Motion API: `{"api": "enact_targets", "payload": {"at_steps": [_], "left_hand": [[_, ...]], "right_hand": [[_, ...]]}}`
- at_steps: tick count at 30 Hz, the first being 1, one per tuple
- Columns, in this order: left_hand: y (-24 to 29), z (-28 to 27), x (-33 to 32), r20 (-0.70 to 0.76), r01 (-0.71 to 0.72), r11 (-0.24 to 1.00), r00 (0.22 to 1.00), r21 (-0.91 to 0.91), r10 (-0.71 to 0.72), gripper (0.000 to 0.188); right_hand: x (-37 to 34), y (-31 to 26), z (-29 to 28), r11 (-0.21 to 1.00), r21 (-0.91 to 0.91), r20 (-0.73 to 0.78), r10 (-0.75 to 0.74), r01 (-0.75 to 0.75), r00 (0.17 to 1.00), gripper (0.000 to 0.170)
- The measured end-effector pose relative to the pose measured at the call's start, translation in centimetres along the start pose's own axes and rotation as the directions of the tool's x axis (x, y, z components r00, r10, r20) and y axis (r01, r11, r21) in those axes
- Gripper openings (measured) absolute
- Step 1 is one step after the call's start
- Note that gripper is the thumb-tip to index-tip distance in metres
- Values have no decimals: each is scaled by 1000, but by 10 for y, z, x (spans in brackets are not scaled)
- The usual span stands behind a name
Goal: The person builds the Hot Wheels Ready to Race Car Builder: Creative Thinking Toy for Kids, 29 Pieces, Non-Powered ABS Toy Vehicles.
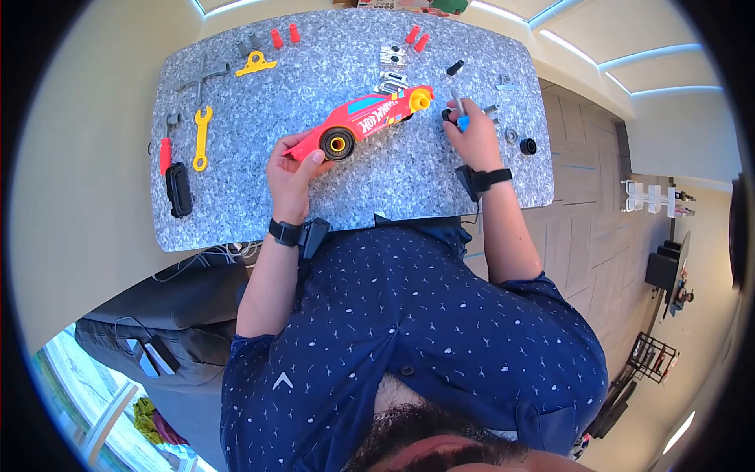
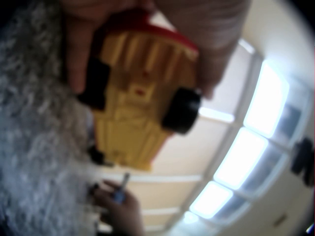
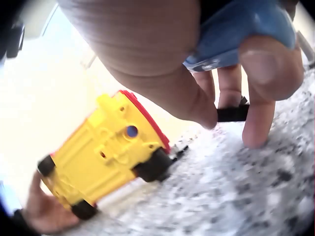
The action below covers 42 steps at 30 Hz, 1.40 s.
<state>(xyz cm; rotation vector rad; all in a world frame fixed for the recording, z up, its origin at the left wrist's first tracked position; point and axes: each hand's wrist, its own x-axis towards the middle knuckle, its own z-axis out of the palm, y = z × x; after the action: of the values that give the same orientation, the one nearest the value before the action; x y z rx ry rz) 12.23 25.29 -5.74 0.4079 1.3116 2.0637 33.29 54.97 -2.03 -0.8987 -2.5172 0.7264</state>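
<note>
On the table, a wrench lies near the left edge, right of a handle and a case, the case before the handle. Farther back, a bracket lies before two pegs, with an engine-like part to their right. Near the right edge, a wheel sits just right of what may be a ring, both before a small cylinder.

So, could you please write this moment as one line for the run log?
left hand: grips red toy car | right hand: holds blue tool, pinches black part | yellow front hub: bare | yellow wrench: on table
</note>
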Motion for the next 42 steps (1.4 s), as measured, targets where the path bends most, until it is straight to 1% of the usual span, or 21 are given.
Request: {"api": "enact_targets", "payload": {"at_steps": [1,2,3,4,7,10,13,16,19,22,25,26,29,30,33,34,35,37,38,40,42], "left_hand": [[0,0,0,1,-2,1000,1000,-3,2,38],[0,0,-1,0,-3,1000,1000,-6,3,38],[0,0,-1,-2,-4,1000,1000,-6,4,38],[1,0,-1,-2,-6,1000,1000,-5,6,38],[0,0,-1,-3,-4,1000,1000,4,4,38],[1,0,-1,-1,-1,1000,1000,5,1,38],[1,0,-1,6,-11,1000,1000,3,11,37],[-1,0,-1,8,-24,1000,1000,3,24,37],[-1,1,-1,9,-30,1000,999,7,30,37],[0,1,-1,12,-26,999,1000,19,26,38],[0,1,-1,13,-24,1000,1000,15,24,38],[0,1,-1,14,-25,1000,1000,11,25,38],[-1,0,-1,18,-38,999,999,6,38,40],[-3,-1,0,24,-52,998,998,18,52,40],[-8,-4,1,34,-87,995,996,54,85,42],[-9,-4,1,33,-94,993,995,68,92,43],[-9,-5,1,31,-101,991,995,82,99,44],[-8,-3,1,0,-64,997,998,39,64,47],[-7,-2,0,-14,-45,999,999,17,45,49],[-5,0,-2,-14,-63,997,998,36,64,50],[-5,1,-1,-9,-87,995,996,54,88,51]], "right_hand": [[-3,-5,-2,974,212,24,74,-77,997,34],[-5,-14,-6,898,411,64,142,-156,988,31],[-8,-22,-10,776,587,118,200,-231,973,29],[-11,-27,-15,658,714,147,195,-241,970,29],[-18,-31,-20,474,858,175,93,-198,980,30],[-19,-42,-26,521,834,209,2,-180,978,31],[-18,-77,-33,501,860,155,-68,-101,986,29],[-16,-82,-27,470,881,130,-136,-51,982,28],[-11,-79,-22,412,910,159,-233,-51,959,25],[-12,-98,-14,351,936,74,-220,8,973,22],[-13,-114,-13,555,828,52,-216,79,975,18],[-9,-118,-11,667,713,-10,-301,218,953,18],[-12,-137,-5,745,652,95,-265,142,959,19],[-13,-147,-5,732,677,147,-236,76,961,21],[-10,-158,9,760,639,130,-257,117,958,21],[-6,-156,16,774,592,86,-338,225,937,21],[-6,-155,18,787,565,82,-352,247,933,21],[-5,-158,20,809,511,75,-380,292,922,22],[-5,-159,21,816,502,87,-377,286,922,22],[-5,-158,22,833,482,109,-366,272,924,22],[-9,-161,25,842,493,128,-317,217,940,22]]}}
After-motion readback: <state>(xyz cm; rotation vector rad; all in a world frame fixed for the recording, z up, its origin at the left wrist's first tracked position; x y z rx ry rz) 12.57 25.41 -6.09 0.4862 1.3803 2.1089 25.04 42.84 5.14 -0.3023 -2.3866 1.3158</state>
